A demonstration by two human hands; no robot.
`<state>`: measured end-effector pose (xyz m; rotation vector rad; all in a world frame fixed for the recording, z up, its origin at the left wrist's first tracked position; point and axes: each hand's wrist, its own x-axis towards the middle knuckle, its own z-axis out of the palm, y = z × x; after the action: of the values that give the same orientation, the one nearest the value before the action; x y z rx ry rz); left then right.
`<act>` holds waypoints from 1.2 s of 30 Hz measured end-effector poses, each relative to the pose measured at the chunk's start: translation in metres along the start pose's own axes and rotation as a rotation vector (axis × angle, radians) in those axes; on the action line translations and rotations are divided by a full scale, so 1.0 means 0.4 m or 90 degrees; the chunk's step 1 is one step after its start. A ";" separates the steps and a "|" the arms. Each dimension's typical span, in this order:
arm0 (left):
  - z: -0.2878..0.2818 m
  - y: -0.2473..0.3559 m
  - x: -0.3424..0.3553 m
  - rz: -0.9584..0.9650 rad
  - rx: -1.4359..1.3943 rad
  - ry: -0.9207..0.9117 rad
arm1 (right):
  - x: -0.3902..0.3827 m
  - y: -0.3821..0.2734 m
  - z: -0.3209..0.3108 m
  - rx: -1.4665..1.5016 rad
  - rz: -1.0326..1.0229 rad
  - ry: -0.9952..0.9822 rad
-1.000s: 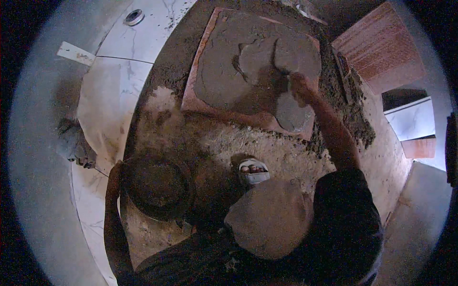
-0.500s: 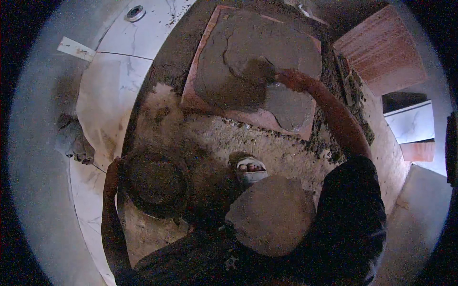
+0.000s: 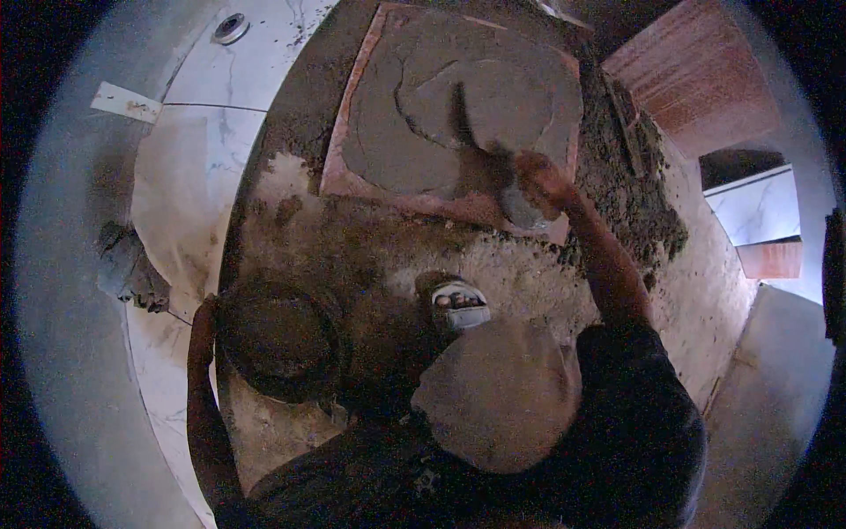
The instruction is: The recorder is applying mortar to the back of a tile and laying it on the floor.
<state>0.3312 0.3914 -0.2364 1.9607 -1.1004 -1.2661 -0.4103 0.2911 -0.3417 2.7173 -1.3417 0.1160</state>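
Note:
My right hand (image 3: 545, 183) is closed round the handle of a trowel (image 3: 461, 115), above the near right part of a large reddish tile (image 3: 348, 106). Seen nearly edge-on, the trowel's dark blade points away to the left. Grey wet mortar (image 3: 397, 150) coats most of the tile, with curved ridges in it and reddish margins showing. Low on the left, my left hand (image 3: 204, 322) grips the left rim of a dark round bucket (image 3: 282, 339) that holds grey mortar; its fingers show only in part.
My foot in a white slipper (image 3: 463, 315) and my bent knee (image 3: 493, 397) lie near the middle. White marbled tiles (image 3: 216, 75) run along the left, with a roll of tape (image 3: 231, 29) and a crumpled grey cloth (image 3: 132, 269). Reddish tiles (image 3: 696, 79) lean at right beside loose mortar (image 3: 634, 185).
My right hand has come nearer and slightly right with the trowel, whose blade has tipped up toward edge-on. A curved mark shows in the mortar. My left hand stays at the bucket.

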 end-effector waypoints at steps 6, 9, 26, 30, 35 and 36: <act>-0.052 -0.006 0.032 -0.013 0.130 -0.129 | 0.077 -0.177 -0.172 -0.094 -0.147 0.076; -0.074 -0.045 0.062 0.034 0.148 -0.189 | 0.029 -0.194 -0.179 0.142 0.297 -0.262; -0.048 0.002 0.024 0.005 0.093 -0.137 | -0.002 -0.061 -0.051 -0.246 0.229 -0.466; -0.061 -0.032 0.042 0.019 0.109 -0.139 | 0.061 0.051 -0.010 0.051 0.369 -0.126; -0.079 -0.074 0.063 0.024 0.134 -0.144 | 0.226 0.085 0.074 0.830 0.667 0.169; -0.084 -0.083 0.068 0.026 0.142 -0.147 | 0.263 0.096 0.083 0.833 0.668 0.168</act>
<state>0.3790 0.3855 -0.2617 1.9732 -1.4430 -1.4276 -0.3762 0.1807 -0.3599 1.8823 -3.0874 1.8691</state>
